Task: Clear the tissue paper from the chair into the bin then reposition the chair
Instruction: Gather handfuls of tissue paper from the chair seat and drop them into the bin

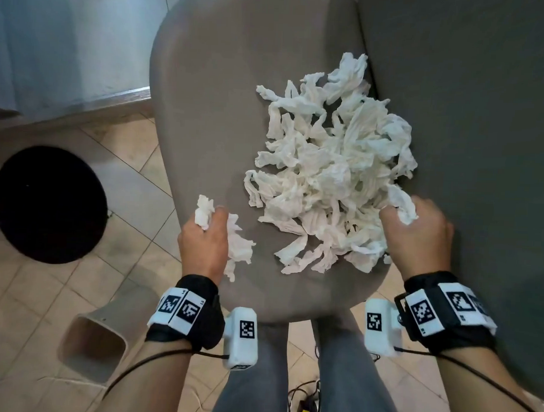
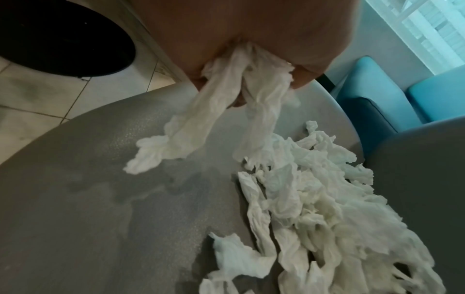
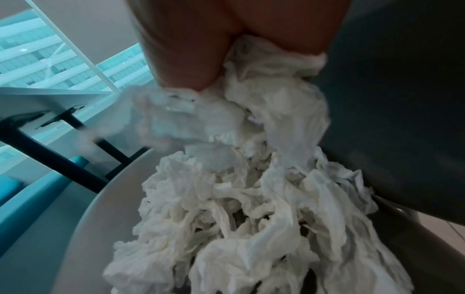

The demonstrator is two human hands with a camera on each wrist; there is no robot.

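Note:
A heap of crumpled white tissue paper lies on the grey seat of the chair, against its dark backrest. My left hand grips a few tissue strips at the seat's near left edge; their ends hang from my fist. My right hand grips a wad of tissue at the heap's near right side, next to the backrest. The heap spreads to the right in the left wrist view. A round black bin stands on the floor to the left of the chair.
A beige tiled floor surrounds the chair. A hollow beige square tube lies on the floor near my left arm. Cables trail by my legs. A pale curtain hangs at the back left; teal seating stands beyond the chair.

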